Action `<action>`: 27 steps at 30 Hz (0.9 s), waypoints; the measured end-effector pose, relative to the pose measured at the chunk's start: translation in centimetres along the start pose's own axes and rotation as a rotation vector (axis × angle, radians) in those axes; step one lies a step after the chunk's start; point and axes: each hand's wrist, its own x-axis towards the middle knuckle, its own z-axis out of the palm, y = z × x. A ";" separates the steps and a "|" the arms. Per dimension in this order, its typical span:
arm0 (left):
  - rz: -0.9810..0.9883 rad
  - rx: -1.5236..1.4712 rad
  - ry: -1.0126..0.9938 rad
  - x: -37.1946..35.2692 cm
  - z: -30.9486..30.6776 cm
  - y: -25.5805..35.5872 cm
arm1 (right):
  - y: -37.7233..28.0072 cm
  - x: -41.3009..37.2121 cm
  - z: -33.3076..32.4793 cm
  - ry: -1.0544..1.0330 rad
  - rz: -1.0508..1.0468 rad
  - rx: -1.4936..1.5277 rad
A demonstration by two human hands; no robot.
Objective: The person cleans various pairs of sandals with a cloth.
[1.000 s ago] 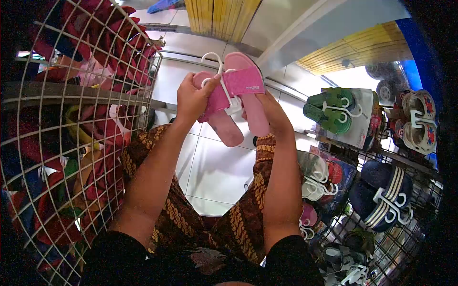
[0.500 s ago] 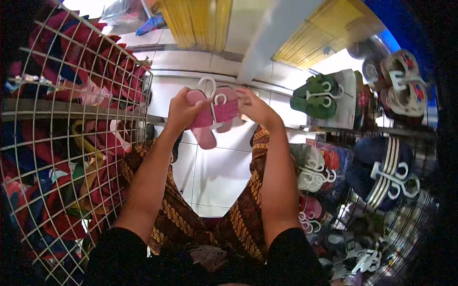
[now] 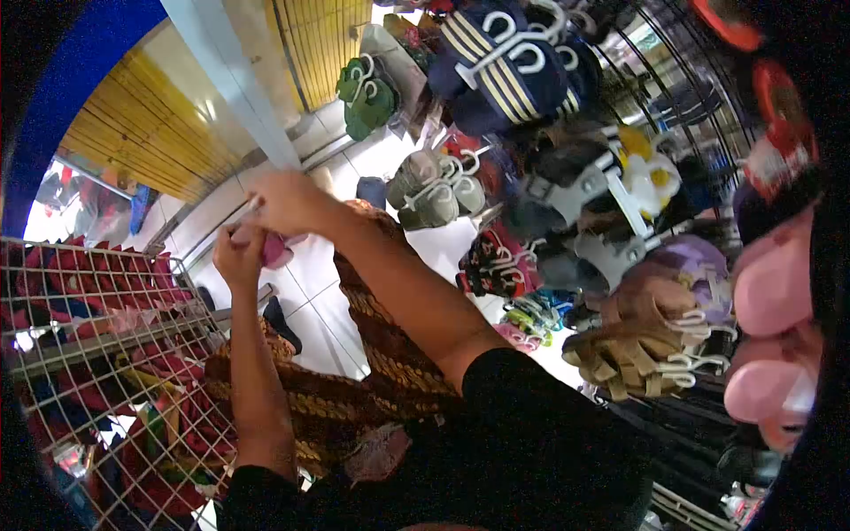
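Note:
My left hand (image 3: pixel 237 258) is closed around a pair of pink sandals (image 3: pixel 276 253), mostly hidden behind my fingers and my right hand. A bit of their white plastic hanger (image 3: pixel 241 213) shows above the left hand. My right hand (image 3: pixel 288 202), smeared by motion, reaches across above the sandals, its fingertips pinched at the hanger's upper end. Both hands are out over the white tiled floor (image 3: pixel 310 288), beyond my patterned trousers.
At the left stands a white wire rack (image 3: pixel 106 354) full of dark red items. Hanging footwear crowds the right: green sandals (image 3: pixel 367 106), navy striped slides (image 3: pixel 505 75), brown sandals (image 3: pixel 629 345) and pink ones (image 3: pixel 770 292). A grey post (image 3: pixel 235 80) rises ahead.
The view has swung right, bringing more racks of footwear in. My right hand has come over the sandals to the hanger. The sandals are turned and now mostly hidden.

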 end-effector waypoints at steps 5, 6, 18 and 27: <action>0.155 -0.313 0.108 -0.6 -2.5 5.1 | -5.7 -6.9 -6.5 0.132 -0.217 -0.080; 0.248 -0.253 0.128 -0.8 -2.6 6.5 | -6.8 -8.6 -7.5 0.191 -0.172 -0.075; 0.375 -0.147 -0.929 -4.9 6.3 26.2 | -8.4 -26.9 -14.0 0.587 0.494 -0.164; 0.445 -0.241 -1.080 -14.3 15.9 21.0 | -1.4 -36.5 -8.6 0.655 0.714 -0.022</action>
